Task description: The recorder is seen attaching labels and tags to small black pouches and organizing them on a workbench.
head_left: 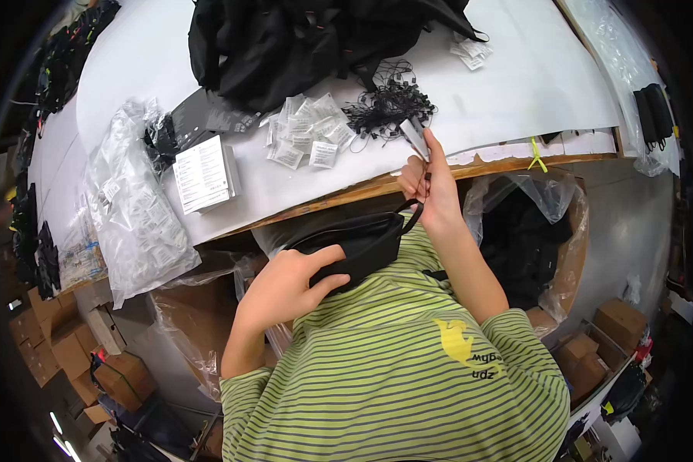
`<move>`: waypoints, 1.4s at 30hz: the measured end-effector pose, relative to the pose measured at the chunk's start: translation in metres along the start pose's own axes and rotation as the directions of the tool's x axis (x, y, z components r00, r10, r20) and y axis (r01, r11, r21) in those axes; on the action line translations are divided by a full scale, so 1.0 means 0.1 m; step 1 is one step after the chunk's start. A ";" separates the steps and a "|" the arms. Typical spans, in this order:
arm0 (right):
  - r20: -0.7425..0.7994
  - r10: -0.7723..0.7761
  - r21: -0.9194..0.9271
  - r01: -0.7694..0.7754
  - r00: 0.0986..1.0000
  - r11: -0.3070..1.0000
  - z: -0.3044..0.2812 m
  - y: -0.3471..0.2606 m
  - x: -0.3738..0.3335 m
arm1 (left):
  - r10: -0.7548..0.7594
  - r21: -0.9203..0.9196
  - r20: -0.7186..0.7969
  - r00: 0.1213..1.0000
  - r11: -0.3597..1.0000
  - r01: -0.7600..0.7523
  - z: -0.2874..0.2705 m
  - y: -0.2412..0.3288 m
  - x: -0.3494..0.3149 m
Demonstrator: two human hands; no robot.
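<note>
A small black fabric pouch (pixel 373 248) rests against my body, just off the table's front edge. My left hand (pixel 289 281) grips its left side, thumb and index finger on the near face. A thin loop strap (pixel 414 215) at its right end reaches up to my right hand (pixel 433 189). Between the thumb and fingers of that hand is a small white and grey tag (pixel 415 138), with a dark cord piece hanging below. Whether the strap is also gripped, I cannot tell. Beyond the tag lies a tangled heap of black tag strings (pixel 393 108).
Several small white packets (pixel 308 127) lie on the white table (pixel 516 92), with a stack of printed cards (pixel 205 175) and a clear plastic bag (pixel 135 208) to their left. Black bags (pixel 285 46) are piled behind. Lined cardboard boxes (pixel 531 231) stand below the wooden edge.
</note>
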State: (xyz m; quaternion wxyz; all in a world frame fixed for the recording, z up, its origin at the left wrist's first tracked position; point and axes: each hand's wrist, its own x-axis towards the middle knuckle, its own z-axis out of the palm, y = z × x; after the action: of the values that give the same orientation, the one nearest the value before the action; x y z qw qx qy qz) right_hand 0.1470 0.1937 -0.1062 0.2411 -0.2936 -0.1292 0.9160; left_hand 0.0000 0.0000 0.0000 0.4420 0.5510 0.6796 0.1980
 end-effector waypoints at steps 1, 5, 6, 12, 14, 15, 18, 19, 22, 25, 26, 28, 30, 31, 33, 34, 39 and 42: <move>-0.155 -0.058 -0.143 0.036 0.986 0.989 0.03 -0.02 0.03 | 0.002 -0.029 -0.011 1.000 1.000 -0.002 0.00 -0.01 0.00; -0.356 -0.236 -0.266 0.145 0.904 0.953 0.31 -0.07 0.06 | 0.023 -0.073 -0.043 0.999 0.997 -0.026 0.01 -0.03 -0.01; -0.358 -0.209 -0.256 0.119 0.910 0.959 0.35 -0.07 0.06 | 0.021 -0.074 -0.045 0.999 0.997 -0.024 0.00 -0.03 -0.02; -0.289 -0.266 -0.476 0.103 0.920 0.873 0.37 -0.04 0.01 | 0.023 -0.052 -0.014 1.000 0.998 -0.023 -0.04 -0.03 0.00; -0.227 -0.343 -0.526 0.182 0.912 0.831 0.39 -0.06 0.02 | 0.032 0.012 -0.020 0.999 0.999 -0.031 -0.07 -0.02 0.01; -0.159 -0.413 -0.571 0.258 0.897 0.780 0.41 -0.08 0.02 | 0.029 0.012 -0.021 0.999 1.000 -0.028 -0.06 -0.04 0.02; 0.150 -0.409 -0.792 0.357 0.900 0.495 0.50 -0.18 -0.11 | 0.075 0.145 -0.151 0.986 0.988 -0.053 -0.08 -0.05 0.06; 0.368 -0.294 -0.880 0.432 0.882 0.196 0.54 -0.21 -0.18 | 0.107 0.191 -0.187 0.977 0.979 -0.071 -0.07 -0.06 0.07; 0.548 -0.046 -0.810 0.517 0.835 -0.278 0.73 -0.30 -0.28 | 0.153 0.222 -0.282 0.947 0.971 -0.091 -0.06 -0.03 0.16; 0.515 0.205 -0.657 0.537 0.832 -0.529 0.79 -0.29 -0.32 | 0.275 0.234 -0.395 0.877 0.953 -0.194 -0.03 -0.03 0.25; 0.519 0.280 -0.611 0.580 0.807 -0.539 0.75 -0.25 -0.32 | 0.361 0.301 -0.350 0.864 0.917 -0.261 -0.01 -0.05 0.27; 0.447 0.402 -0.587 0.602 0.799 -0.541 0.71 -0.24 -0.31 | 0.420 0.332 -0.297 0.858 0.887 -0.320 0.02 -0.10 0.26; 0.359 0.423 -0.717 0.536 0.832 -0.445 0.76 -0.29 -0.34 | 0.326 0.314 -0.216 0.920 0.916 -0.251 -0.05 -0.15 0.21; 0.265 0.450 -0.829 0.440 0.853 -0.345 0.79 -0.32 -0.36 | 0.228 0.299 -0.126 0.965 0.937 -0.182 -0.07 -0.18 0.19; 0.269 0.496 -0.867 0.432 0.826 -0.248 0.79 -0.36 -0.41 | 0.231 0.238 -0.096 0.968 0.950 -0.203 -0.10 -0.26 0.26; 0.276 0.507 -0.844 0.458 0.817 -0.280 0.78 -0.35 -0.42 | 0.178 -0.015 -0.148 0.973 0.983 -0.183 -0.11 -0.33 0.31; 0.420 0.437 -0.778 0.563 0.795 -0.278 0.68 -0.30 -0.44 | -0.050 -0.030 -0.722 0.690 0.999 0.041 -0.18 -1.07 0.85; 0.498 0.386 -0.705 0.622 0.776 -0.341 0.67 -0.32 -0.48 | 0.029 0.191 -0.828 0.560 0.954 0.233 -0.15 -1.20 0.89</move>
State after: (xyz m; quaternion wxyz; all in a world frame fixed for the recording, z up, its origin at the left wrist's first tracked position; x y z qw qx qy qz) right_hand 0.1526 0.1896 -0.0179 -0.0496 -0.0357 -0.9149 0.3991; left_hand -0.0809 0.0473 -0.1169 0.0030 0.4106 0.8583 0.3077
